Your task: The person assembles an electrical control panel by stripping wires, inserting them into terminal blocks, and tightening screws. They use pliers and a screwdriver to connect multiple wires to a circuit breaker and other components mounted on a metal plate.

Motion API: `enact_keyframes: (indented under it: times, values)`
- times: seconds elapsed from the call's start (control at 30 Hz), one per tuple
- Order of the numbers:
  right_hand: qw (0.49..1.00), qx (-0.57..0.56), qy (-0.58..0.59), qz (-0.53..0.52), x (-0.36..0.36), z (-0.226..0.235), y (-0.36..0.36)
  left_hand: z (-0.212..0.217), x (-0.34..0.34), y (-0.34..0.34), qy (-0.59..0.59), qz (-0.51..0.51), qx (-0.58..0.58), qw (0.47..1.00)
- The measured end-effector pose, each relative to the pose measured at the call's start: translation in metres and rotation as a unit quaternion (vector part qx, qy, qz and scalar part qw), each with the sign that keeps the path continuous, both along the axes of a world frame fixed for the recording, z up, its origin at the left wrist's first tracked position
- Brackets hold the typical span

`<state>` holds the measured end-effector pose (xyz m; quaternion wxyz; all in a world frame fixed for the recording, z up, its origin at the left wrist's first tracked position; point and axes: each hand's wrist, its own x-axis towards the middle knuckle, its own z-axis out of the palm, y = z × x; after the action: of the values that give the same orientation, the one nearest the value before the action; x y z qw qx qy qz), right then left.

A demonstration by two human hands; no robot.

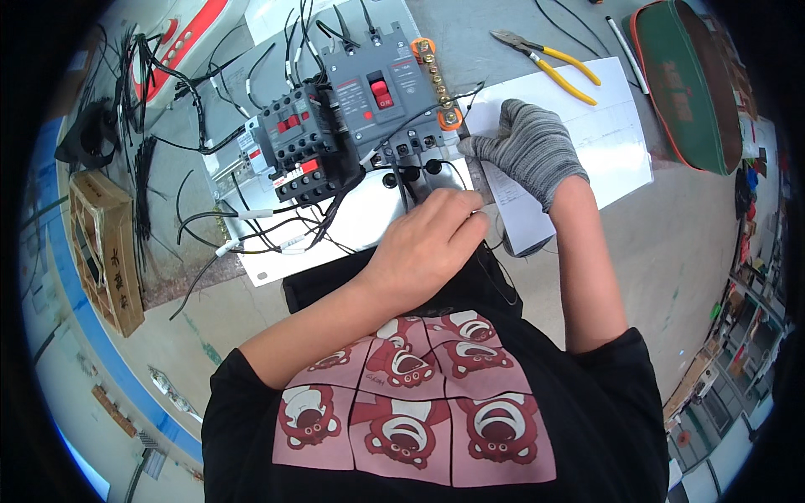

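Curving over the near side of the plate, your bare left grip has its fingers bent inward; you cannot tell from here whether they pinch anything. At its 9 o'clock lie loose black wires, probably light and springy, best taken by the white sleeves.

Between its 1 and 2 o'clock, your gloved right grip is bunched just beside the lower right corner of the breaker; whether it clamps anything you cannot tell either. The knit may slide on smooth plastic.

The breaker sits on the plate at your left grip's 11 o'clock. Expect it to be stiff and fairly heavy; take it by its moulded sides, clear of the red lever and the terminals. At 10 o'clock the contactor looks hard and boxy: hold its body, never its wires. At 12 o'clock the brass bar should be rigid; use its orange ends.

For containers, the brown box at 9 o'clock has gaps too dark to see into. Farther off, at your right grip's 2 o'clock, the green case looks closed, its contents hidden.
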<state>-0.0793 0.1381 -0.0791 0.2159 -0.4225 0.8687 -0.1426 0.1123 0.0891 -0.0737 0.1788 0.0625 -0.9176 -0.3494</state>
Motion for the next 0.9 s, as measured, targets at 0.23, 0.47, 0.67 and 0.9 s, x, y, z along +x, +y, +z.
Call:
enact_keyframes:
  times: [0.23, 0.47, 0.67, 0.9]
  values:
    - [0.964, 0.006, -0.263, -0.042, -0.007, -0.008, -0.002, 0.002, 0.000, 0.001, -0.005, 0.001, 0.007, 1.000]
    - [0.954, -0.024, -0.292, -0.069, -0.005, -0.003, 0.002, 0.011, -0.007, 0.010, -0.046, 0.032, 0.057, 0.997]
    - [0.906, -0.143, -0.398, -0.020, -0.003, 0.003, 0.023, 0.016, -0.011, 0.019, -0.089, 0.020, 0.045, 0.995]
    - [0.912, -0.051, -0.405, 0.031, -0.012, -0.001, 0.002, 0.014, -0.002, 0.021, -0.094, 0.004, -0.016, 0.995]
